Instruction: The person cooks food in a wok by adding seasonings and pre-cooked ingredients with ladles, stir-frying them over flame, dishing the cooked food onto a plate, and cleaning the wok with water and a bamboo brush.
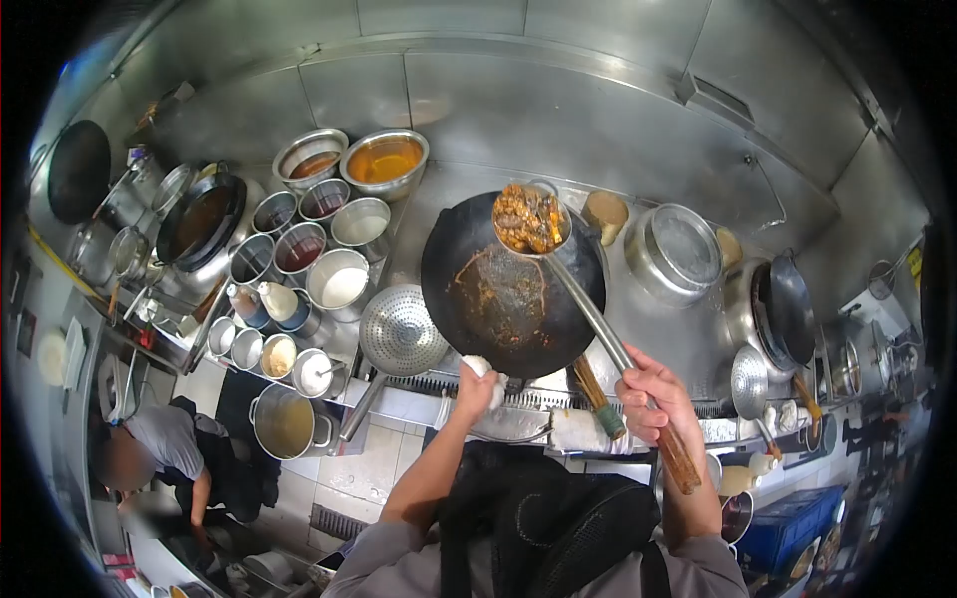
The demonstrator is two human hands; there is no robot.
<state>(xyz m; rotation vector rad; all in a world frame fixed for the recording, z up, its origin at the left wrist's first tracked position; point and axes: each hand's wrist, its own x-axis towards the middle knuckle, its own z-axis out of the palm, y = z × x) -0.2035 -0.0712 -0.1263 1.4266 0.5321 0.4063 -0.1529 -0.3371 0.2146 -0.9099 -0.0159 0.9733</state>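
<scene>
A large black wok (469, 309) sits on the steel range, with brown sauce and bits of food on its bottom. My left hand (476, 391) grips its near edge through a folded white cloth (495, 386). Above the wok's far right part is a steel ladle (588, 307), its bowl filled with chopped brown and orange food (528, 219). Fingers of my right hand (658, 396) are wrapped round the ladle's handle near its wooden end.
Left of the wok lie a perforated strainer (403, 331), pots of sauces and two steel bowls (385, 161). A bamboo brush (600, 401) rests at the front edge. Lidded pot (678, 251) stands right. Another person (179, 448) is bent over at lower left.
</scene>
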